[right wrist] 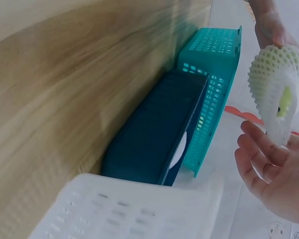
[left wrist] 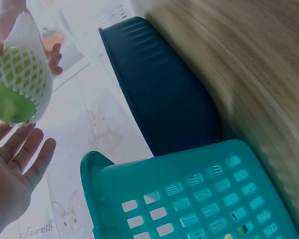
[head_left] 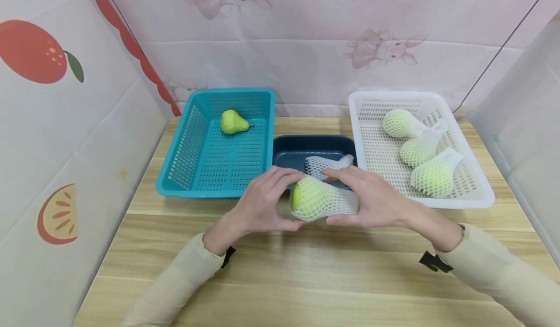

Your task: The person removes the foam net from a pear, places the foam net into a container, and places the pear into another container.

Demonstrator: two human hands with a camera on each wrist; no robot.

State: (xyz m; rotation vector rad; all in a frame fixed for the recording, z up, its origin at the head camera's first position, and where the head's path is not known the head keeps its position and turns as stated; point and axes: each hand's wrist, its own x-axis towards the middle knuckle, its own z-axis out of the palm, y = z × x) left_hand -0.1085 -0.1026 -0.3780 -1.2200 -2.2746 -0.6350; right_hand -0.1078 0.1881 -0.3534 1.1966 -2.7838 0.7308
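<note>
One pear (head_left: 303, 198) in a foam net (head_left: 341, 202) is above the bench (head_left: 315, 283), the left hand (head_left: 264, 201) gripping its round end, the right hand (head_left: 374, 196) pinching the net's narrow end. A dark tray (head_left: 312, 144) lies just beyond, between a teal basket (head_left: 234, 164) and a white basket (head_left: 379, 159).

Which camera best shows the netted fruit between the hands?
The head view: the fruit shows side-on, mostly unhidden. The left wrist view shows its bare green end at the picture's edge; the right, the narrow end of its netting.
</note>
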